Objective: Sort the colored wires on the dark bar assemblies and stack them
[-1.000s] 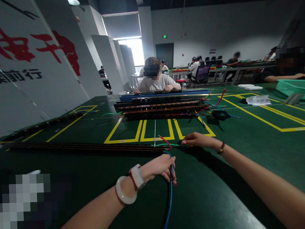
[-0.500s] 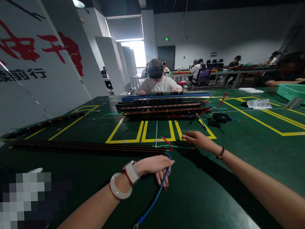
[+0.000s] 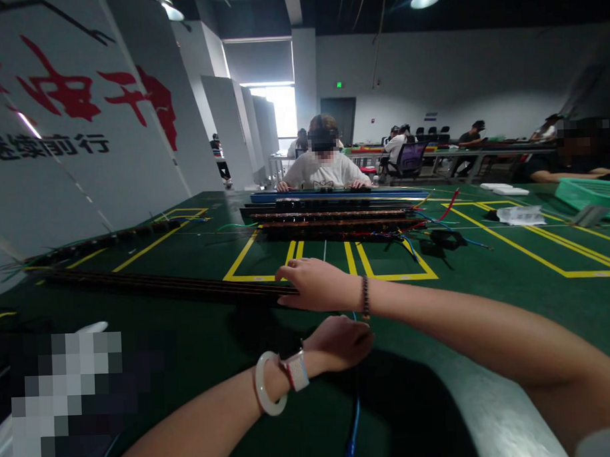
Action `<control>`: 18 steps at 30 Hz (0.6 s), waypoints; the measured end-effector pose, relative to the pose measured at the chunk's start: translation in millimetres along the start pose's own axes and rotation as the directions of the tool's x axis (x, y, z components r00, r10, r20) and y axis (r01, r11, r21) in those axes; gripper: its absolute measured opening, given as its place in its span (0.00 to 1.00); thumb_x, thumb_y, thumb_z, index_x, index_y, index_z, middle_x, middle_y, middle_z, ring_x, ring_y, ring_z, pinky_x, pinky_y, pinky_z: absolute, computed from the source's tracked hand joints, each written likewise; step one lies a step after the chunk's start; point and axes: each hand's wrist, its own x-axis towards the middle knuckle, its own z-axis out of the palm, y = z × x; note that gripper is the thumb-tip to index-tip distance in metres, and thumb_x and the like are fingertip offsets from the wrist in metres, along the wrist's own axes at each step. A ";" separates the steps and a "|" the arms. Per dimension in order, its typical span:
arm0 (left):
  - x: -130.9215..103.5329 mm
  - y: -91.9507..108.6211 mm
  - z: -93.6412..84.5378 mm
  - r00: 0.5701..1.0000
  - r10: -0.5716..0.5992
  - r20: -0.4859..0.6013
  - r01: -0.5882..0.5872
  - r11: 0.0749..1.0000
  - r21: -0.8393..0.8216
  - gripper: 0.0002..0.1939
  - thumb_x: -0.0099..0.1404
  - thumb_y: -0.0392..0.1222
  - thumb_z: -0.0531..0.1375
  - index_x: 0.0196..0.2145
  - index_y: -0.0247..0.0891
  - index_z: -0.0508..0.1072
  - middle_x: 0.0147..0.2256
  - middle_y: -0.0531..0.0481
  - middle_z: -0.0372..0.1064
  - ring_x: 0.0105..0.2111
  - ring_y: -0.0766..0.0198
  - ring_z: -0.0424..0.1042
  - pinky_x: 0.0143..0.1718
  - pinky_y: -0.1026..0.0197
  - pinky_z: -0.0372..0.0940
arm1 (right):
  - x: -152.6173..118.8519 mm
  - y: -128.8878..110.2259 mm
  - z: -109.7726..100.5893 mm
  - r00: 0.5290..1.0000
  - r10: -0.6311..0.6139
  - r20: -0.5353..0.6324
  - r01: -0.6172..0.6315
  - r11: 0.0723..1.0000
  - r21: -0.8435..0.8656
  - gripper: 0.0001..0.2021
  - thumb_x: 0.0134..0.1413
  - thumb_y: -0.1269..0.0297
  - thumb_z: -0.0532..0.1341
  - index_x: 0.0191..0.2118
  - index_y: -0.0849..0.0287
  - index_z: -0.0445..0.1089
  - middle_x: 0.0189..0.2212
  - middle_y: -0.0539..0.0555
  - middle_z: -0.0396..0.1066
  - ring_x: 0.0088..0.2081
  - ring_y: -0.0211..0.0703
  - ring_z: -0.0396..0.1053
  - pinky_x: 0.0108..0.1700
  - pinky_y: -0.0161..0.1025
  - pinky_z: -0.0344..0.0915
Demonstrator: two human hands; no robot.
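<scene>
My left hand (image 3: 343,342), below a watch and a pale bangle, is closed round a blue cable (image 3: 356,413). The cable shows just above the fist and hangs down below it toward the bottom edge. My right hand (image 3: 318,285), with a beaded bracelet, reaches across above the left. Its thumb and fingers are on either side of the near end of a long dark bar (image 3: 181,285), which extends away to the left across the green table (image 3: 200,365). That end of the bar, with its wires, is hidden behind the right hand.
Several similar bars with loose wires (image 3: 335,227) lie across the table ahead. Yellow tape outlines (image 3: 407,277) mark the surface. A co-worker (image 3: 325,164) sits opposite. At right are a clear plastic packet (image 3: 521,215) and a green basket (image 3: 591,195). Another dark bar (image 3: 105,242) lies far left.
My right hand has moved left onto the bar's end. My left hand has shifted right and turned, its fingers now curled round the blue cable. The view has shifted slightly.
</scene>
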 end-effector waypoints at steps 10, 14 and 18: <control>-6.6 -3.1 15.6 0.931 0.344 -0.120 -0.308 0.920 0.243 0.12 0.64 0.39 0.49 0.37 0.36 0.71 0.36 0.46 0.74 0.37 0.60 0.73 0.39 0.59 0.65 | 105.1 3.6 80.6 0.913 0.212 0.347 -0.201 0.977 -0.069 0.40 0.40 0.37 0.63 0.52 0.65 0.63 0.51 0.67 0.66 0.50 0.58 0.65 0.47 0.48 0.66; -9.0 -5.0 16.6 0.888 0.425 -0.178 -0.366 0.885 0.288 0.23 0.64 0.40 0.50 0.55 0.31 0.62 0.57 0.38 0.60 0.58 0.52 0.58 0.57 0.51 0.54 | 116.0 6.3 111.1 0.936 0.256 0.242 -0.258 0.966 -0.024 0.44 0.35 0.34 0.63 0.50 0.68 0.64 0.50 0.68 0.66 0.53 0.61 0.62 0.53 0.50 0.60; -11.7 -6.7 23.0 0.881 0.462 -0.101 -0.415 0.857 0.307 0.22 0.66 0.42 0.49 0.55 0.31 0.63 0.57 0.38 0.61 0.59 0.49 0.56 0.59 0.48 0.51 | 118.2 8.9 121.9 0.915 0.311 0.255 -0.342 0.936 0.086 0.49 0.33 0.29 0.59 0.52 0.69 0.63 0.51 0.68 0.66 0.52 0.62 0.63 0.51 0.50 0.61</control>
